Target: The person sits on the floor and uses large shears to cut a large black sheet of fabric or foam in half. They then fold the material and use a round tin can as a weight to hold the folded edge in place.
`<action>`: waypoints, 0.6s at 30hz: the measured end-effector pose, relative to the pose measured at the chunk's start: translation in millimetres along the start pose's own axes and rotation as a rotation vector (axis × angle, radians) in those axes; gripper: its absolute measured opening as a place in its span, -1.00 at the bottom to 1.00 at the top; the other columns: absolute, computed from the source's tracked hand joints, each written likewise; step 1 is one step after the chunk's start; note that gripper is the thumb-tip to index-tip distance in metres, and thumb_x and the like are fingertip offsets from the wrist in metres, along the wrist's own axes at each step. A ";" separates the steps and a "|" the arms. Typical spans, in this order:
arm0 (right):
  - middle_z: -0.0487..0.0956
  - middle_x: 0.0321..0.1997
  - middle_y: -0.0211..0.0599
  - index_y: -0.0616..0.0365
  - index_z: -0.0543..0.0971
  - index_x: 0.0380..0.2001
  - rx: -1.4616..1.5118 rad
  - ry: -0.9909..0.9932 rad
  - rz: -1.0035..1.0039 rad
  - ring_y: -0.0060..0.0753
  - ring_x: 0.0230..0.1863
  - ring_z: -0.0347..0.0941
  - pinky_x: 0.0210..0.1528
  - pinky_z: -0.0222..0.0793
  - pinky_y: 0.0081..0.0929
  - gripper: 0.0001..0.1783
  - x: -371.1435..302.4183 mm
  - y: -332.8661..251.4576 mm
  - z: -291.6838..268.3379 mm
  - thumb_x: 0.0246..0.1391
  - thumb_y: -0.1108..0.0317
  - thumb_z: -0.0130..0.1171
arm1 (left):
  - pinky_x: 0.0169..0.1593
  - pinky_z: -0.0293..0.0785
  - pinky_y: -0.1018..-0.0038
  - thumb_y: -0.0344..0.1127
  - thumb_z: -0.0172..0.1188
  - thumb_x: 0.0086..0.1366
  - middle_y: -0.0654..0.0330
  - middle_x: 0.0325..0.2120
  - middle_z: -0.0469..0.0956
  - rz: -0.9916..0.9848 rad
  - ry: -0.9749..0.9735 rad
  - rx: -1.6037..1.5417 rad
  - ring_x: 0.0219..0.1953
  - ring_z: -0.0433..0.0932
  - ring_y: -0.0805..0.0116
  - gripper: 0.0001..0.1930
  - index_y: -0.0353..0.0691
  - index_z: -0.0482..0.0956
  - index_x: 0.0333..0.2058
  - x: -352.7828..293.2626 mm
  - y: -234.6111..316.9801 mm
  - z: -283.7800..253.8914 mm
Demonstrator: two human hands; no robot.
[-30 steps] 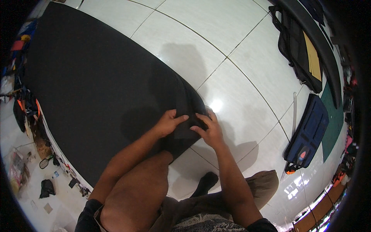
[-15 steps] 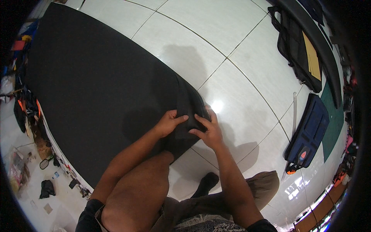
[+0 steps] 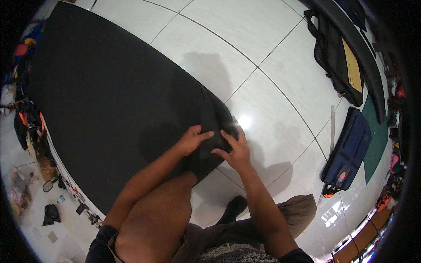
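Observation:
A large black sheet of fabric or foam [image 3: 109, 83] covers the floor on the left and reaches to my knee. Its near right edge is lifted and curled over between my hands. My left hand [image 3: 193, 140] grips the fold, thumb on top and fingers tucked beneath. On the other side of the curl, my right hand [image 3: 235, 150] holds the outer edge, with thumb and index finger spread over the black surface and the other fingers behind it. Whether the sheet is cloth or foam I cannot tell.
White floor tiles [image 3: 219, 52] lie to the right. Along the right side are a black bag [image 3: 326, 48] with a tan panel [image 3: 352, 65], a dark blue case [image 3: 348, 149], a clear strip [image 3: 333, 127] and a green mat [image 3: 376, 140]. Assorted clutter, including a black bundle [image 3: 51, 215], lines the left.
My right thumb has slid slightly left over the curled edge, and the right hand has shifted a little with it. My left hand stays in place.

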State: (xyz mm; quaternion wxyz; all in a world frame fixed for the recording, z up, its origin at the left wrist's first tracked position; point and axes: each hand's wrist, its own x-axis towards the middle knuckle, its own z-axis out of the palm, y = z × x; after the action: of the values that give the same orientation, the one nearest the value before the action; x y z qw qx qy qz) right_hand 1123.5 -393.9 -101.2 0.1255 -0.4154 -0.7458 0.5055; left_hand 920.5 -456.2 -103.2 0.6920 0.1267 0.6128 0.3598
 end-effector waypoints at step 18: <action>0.15 0.43 0.14 -0.01 0.62 0.05 -0.090 -0.003 0.013 0.09 0.40 0.20 0.33 0.26 -0.15 -0.33 3.0 5.5 1.9 -0.18 0.04 0.52 | -0.24 0.53 0.54 -0.26 0.21 0.37 0.27 -0.35 0.64 0.013 -0.051 -0.075 -0.36 0.56 0.53 -0.79 -0.31 0.62 -0.23 8.0 -15.7 -7.5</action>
State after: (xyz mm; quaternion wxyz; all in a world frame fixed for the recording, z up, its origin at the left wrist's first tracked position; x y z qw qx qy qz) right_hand 1123.2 -392.2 -107.5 0.1024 -0.4248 -0.7651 0.4729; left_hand 918.7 -464.0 -120.5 0.7093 0.1141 0.5802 0.3838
